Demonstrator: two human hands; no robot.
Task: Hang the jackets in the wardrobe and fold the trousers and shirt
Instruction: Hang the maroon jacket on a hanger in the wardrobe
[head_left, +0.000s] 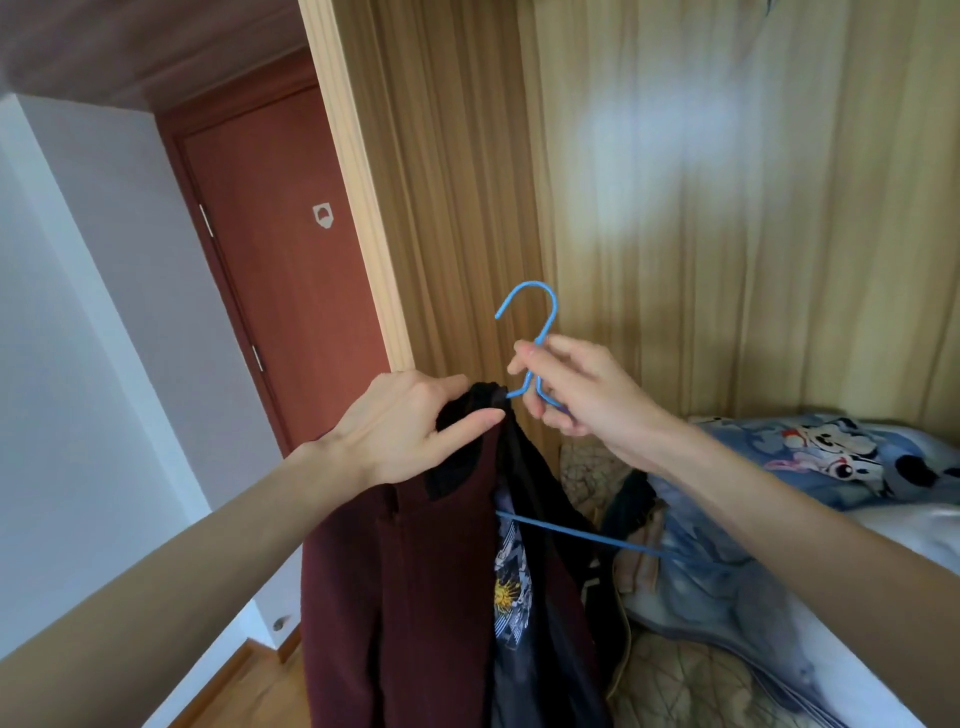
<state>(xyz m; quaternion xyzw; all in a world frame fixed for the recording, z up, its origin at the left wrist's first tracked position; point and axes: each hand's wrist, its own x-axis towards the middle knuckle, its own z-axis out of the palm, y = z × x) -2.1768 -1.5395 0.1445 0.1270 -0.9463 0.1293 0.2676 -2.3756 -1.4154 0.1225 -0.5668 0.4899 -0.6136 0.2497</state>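
A dark maroon jacket (410, 597) with a black collar hangs in front of me in the head view. My left hand (410, 431) pinches its collar at the top. My right hand (576, 389) grips the neck of a blue wire hanger (535, 312), hook pointing up. The hanger's lower bar runs across the jacket's open front towards the bed. One end of the hanger goes under the collar next to my left fingers. A printed dark lining or shirt (511, 587) shows inside the jacket.
A wooden wardrobe door (701, 208) stands straight ahead. A red-brown room door (280, 270) is at the left. At the right, a bed (883, 540) carries blue jeans (711, 582), more clothes and a cartoon-print pillow (831, 457).
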